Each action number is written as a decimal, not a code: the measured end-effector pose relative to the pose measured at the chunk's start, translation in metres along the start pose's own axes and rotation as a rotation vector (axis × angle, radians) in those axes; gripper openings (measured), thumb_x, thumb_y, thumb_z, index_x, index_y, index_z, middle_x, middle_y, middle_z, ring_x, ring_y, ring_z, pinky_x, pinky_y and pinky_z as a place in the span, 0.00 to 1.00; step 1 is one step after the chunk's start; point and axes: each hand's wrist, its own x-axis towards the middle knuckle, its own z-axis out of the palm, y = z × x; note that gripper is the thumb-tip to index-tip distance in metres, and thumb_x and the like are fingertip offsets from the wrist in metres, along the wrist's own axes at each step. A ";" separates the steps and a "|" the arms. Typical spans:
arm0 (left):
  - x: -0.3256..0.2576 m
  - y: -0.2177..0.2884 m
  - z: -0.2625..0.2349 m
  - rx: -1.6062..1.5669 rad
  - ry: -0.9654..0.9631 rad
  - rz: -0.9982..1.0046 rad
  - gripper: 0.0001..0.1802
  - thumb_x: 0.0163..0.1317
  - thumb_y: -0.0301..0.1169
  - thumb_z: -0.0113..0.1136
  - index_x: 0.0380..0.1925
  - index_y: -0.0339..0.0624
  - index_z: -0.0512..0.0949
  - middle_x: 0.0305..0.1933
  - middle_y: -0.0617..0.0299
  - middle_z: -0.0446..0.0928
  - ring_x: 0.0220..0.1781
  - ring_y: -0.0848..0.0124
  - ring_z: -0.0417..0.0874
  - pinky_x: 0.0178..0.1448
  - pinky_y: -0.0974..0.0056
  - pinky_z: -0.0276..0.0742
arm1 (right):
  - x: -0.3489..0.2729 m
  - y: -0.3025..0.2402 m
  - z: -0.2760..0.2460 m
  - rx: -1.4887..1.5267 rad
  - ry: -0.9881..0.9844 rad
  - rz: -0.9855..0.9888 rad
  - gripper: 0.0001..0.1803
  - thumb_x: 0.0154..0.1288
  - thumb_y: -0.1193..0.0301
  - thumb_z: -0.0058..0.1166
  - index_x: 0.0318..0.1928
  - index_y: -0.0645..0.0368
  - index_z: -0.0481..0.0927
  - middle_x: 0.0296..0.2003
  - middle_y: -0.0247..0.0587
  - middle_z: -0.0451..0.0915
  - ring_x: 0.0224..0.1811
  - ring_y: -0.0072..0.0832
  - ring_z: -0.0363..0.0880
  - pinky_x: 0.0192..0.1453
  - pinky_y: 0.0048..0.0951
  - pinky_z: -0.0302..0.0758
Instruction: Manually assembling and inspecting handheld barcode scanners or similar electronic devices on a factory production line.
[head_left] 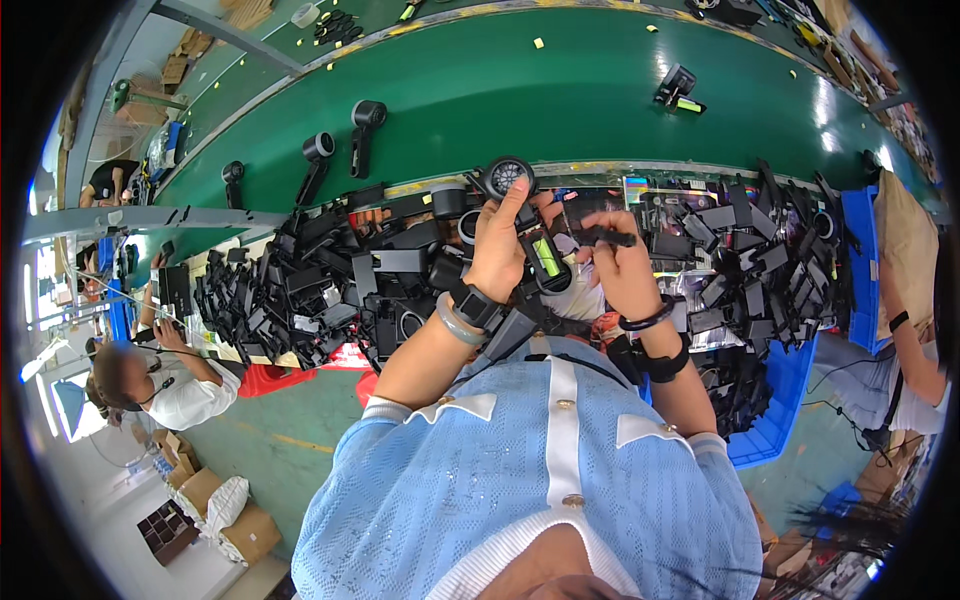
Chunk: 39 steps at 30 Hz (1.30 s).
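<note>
One fan (503, 175) at twelve o'clock fills the left hand's grip (497, 245), battery (546, 257) in but handle (552, 283) seemingly not yet covered, while the right hand's grip (624, 277) pinches a strip (608, 237) at the fan's three o'clock.

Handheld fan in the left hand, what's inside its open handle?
A green cylinder, perhaps a battery, sits in the handle. Whatever lies beneath is covered; the left hand hides part of the fan.

One view, by my count: wide fisheye, head-worn, on the wearer's side of the long, smooth green work surface (560, 115); facing down; light-blue knitted top (470, 450) closest, bare left hand (495, 250) and bare right hand (624, 270) farther, towards that surface.
</note>
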 end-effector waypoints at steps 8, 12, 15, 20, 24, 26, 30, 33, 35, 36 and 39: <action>0.003 0.001 -0.005 -0.134 0.074 0.078 0.13 0.63 0.37 0.58 0.40 0.39 0.74 0.35 0.56 0.80 0.35 0.67 0.82 0.40 0.64 0.81 | 0.002 -0.003 0.011 -0.076 -0.089 -0.053 0.14 0.66 0.74 0.44 0.52 0.63 0.72 0.35 0.38 0.80 0.26 0.22 0.79 0.23 0.17 0.71; 0.005 0.004 -0.011 -0.133 0.051 0.072 0.14 0.63 0.38 0.57 0.40 0.39 0.74 0.34 0.55 0.80 0.34 0.66 0.81 0.40 0.63 0.80 | 0.002 -0.006 0.009 0.357 -0.065 0.116 0.19 0.65 0.79 0.42 0.57 0.64 0.69 0.41 0.43 0.78 0.28 0.25 0.78 0.31 0.23 0.76; 0.006 0.002 -0.011 -0.095 0.069 0.062 0.19 0.62 0.42 0.58 0.46 0.40 0.71 0.42 0.55 0.77 0.44 0.62 0.79 0.49 0.56 0.78 | 0.002 -0.008 0.013 -0.118 0.055 -0.205 0.23 0.60 0.83 0.43 0.57 0.63 0.69 0.44 0.47 0.74 0.34 0.34 0.77 0.38 0.30 0.76; 0.012 -0.005 -0.016 -0.118 0.083 0.047 0.20 0.62 0.43 0.58 0.45 0.40 0.71 0.40 0.55 0.77 0.44 0.61 0.78 0.52 0.55 0.76 | -0.001 -0.013 0.038 -0.592 0.191 -0.366 0.32 0.49 0.89 0.46 0.58 0.58 0.69 0.45 0.51 0.68 0.45 0.46 0.72 0.50 0.37 0.71; 0.011 -0.010 -0.011 -0.167 0.112 0.019 0.20 0.62 0.45 0.57 0.43 0.40 0.72 0.40 0.56 0.76 0.46 0.61 0.78 0.54 0.56 0.74 | -0.002 -0.013 0.047 -0.624 0.173 -0.352 0.32 0.49 0.89 0.47 0.58 0.59 0.69 0.45 0.51 0.68 0.45 0.47 0.72 0.49 0.38 0.72; 0.012 -0.011 -0.011 -0.183 0.126 0.007 0.20 0.62 0.44 0.58 0.43 0.40 0.72 0.41 0.57 0.76 0.47 0.61 0.77 0.54 0.56 0.74 | -0.003 -0.010 0.048 -0.752 0.156 -0.367 0.31 0.50 0.86 0.47 0.59 0.57 0.69 0.45 0.50 0.68 0.44 0.46 0.73 0.47 0.37 0.73; 0.010 -0.013 -0.009 -0.150 0.103 0.042 0.16 0.64 0.38 0.57 0.44 0.39 0.72 0.44 0.56 0.75 0.52 0.62 0.75 0.56 0.57 0.73 | -0.007 -0.011 0.051 -1.036 0.133 -0.425 0.30 0.49 0.81 0.51 0.58 0.57 0.69 0.45 0.45 0.70 0.42 0.41 0.75 0.40 0.36 0.76; 0.007 -0.014 -0.014 -0.188 0.012 0.155 0.10 0.60 0.26 0.59 0.41 0.39 0.72 0.43 0.54 0.78 0.45 0.62 0.80 0.47 0.61 0.79 | -0.005 -0.008 0.033 -0.993 0.060 -0.570 0.32 0.47 0.78 0.52 0.59 0.58 0.68 0.46 0.47 0.70 0.41 0.42 0.74 0.41 0.35 0.75; 0.007 -0.012 -0.015 -0.193 -0.014 0.183 0.11 0.60 0.22 0.58 0.43 0.39 0.72 0.45 0.53 0.78 0.49 0.62 0.79 0.52 0.60 0.77 | -0.006 -0.006 0.022 -1.027 0.077 -0.581 0.31 0.55 0.74 0.53 0.61 0.62 0.64 0.48 0.49 0.70 0.44 0.40 0.75 0.47 0.35 0.75; 0.006 -0.008 -0.010 -0.188 -0.017 0.221 0.13 0.60 0.22 0.58 0.45 0.39 0.71 0.46 0.54 0.77 0.51 0.61 0.78 0.55 0.59 0.75 | -0.007 0.001 0.018 -0.576 0.028 -0.368 0.30 0.60 0.71 0.52 0.62 0.64 0.62 0.50 0.50 0.70 0.46 0.38 0.75 0.48 0.34 0.75; 0.000 -0.004 0.007 -0.175 -0.039 0.256 0.17 0.61 0.22 0.56 0.51 0.42 0.67 0.51 0.56 0.75 0.57 0.60 0.74 0.61 0.55 0.71 | -0.007 0.008 0.012 0.339 -0.118 0.178 0.26 0.71 0.63 0.44 0.61 0.69 0.59 0.51 0.52 0.71 0.50 0.34 0.76 0.49 0.31 0.78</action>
